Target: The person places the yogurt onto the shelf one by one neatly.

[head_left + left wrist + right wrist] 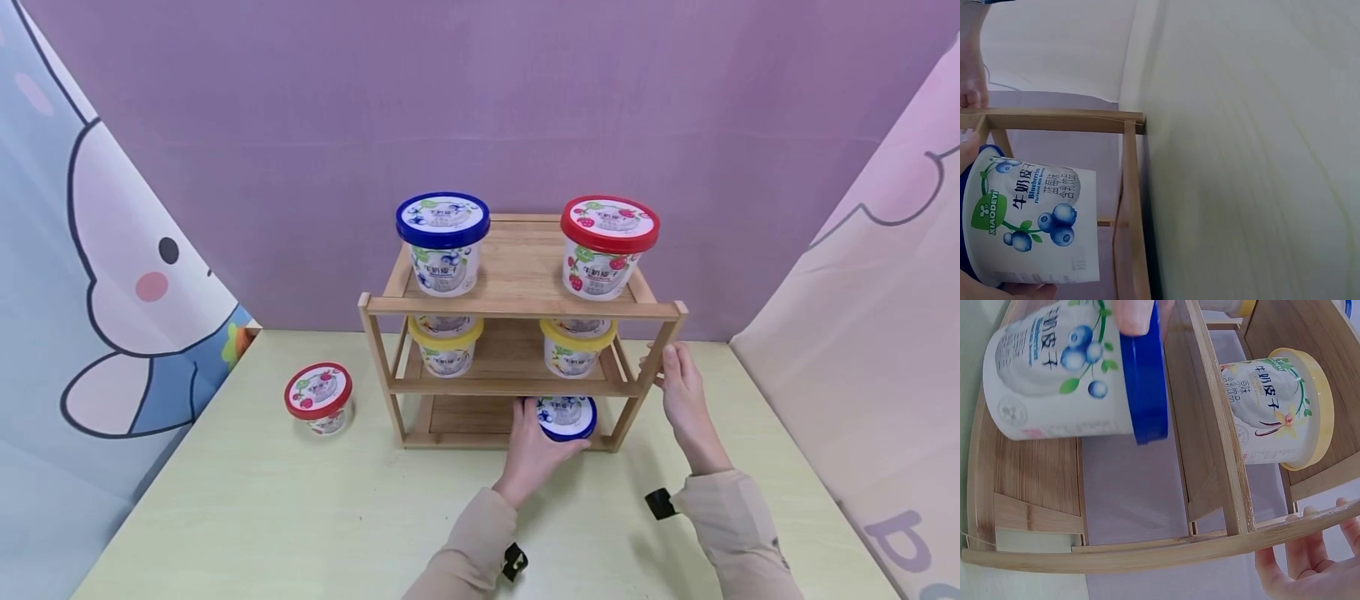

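Note:
My left hand (531, 457) grips a blueberry tub (567, 417) with a blue lid, at the right of the wooden rack's bottom shelf. In the left wrist view, blueberries are printed on the tub (1035, 219), and only parts of that hand show at its lid end. At the rack's right side, my right hand (684, 398) holds the side frame; in the right wrist view its fingers (1316, 553) lie curled over the wooden post (1147, 557). The three-tier wooden rack (517, 310) stands upright on the table.
On the top shelf stand a blue-lidded tub (444, 250) and a red-lidded tub (609, 254). Two yellow-lidded tubs, one left (446, 350) and one right (573, 350), stand on the middle shelf. Another red-lidded tub (321, 398) sits on the table, left of the rack. Purple fabric (517, 100) hangs behind.

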### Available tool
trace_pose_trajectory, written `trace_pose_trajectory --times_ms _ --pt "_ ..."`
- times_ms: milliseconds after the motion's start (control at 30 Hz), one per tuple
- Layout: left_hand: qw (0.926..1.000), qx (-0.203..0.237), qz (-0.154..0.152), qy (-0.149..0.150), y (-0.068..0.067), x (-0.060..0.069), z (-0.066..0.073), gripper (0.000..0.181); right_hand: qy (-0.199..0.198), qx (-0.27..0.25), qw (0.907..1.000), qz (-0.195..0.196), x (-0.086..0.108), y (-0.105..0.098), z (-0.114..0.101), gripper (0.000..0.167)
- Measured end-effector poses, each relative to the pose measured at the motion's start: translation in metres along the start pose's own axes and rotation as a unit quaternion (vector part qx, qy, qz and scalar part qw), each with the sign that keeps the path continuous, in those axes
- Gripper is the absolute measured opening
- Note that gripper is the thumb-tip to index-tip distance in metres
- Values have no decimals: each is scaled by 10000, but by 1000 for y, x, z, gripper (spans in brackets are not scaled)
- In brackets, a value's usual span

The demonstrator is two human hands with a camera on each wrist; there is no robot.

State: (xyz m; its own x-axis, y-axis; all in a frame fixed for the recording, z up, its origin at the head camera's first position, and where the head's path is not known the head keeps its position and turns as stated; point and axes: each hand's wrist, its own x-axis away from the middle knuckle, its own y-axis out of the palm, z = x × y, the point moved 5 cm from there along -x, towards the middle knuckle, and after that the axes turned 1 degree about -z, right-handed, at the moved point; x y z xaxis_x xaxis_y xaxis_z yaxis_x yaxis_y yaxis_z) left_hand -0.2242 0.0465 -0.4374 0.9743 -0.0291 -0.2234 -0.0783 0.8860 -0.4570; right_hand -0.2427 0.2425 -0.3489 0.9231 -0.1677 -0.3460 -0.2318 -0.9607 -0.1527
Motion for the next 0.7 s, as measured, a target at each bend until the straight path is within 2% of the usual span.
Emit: trace_pose_trajectory --times_ms 200,400,700 --pt "9998 200 -58 -78 6 -9 -4 100 -22 1 10000 -25 0 0 0 29" --pt "9989 458 -65 -37 10 -20 -5 94 -75 -43 10000 2 0 0 0 33" --pt "9984 433 -108 358 13 -33 -5 78 11 109 9999 -45 0 0 1 35"
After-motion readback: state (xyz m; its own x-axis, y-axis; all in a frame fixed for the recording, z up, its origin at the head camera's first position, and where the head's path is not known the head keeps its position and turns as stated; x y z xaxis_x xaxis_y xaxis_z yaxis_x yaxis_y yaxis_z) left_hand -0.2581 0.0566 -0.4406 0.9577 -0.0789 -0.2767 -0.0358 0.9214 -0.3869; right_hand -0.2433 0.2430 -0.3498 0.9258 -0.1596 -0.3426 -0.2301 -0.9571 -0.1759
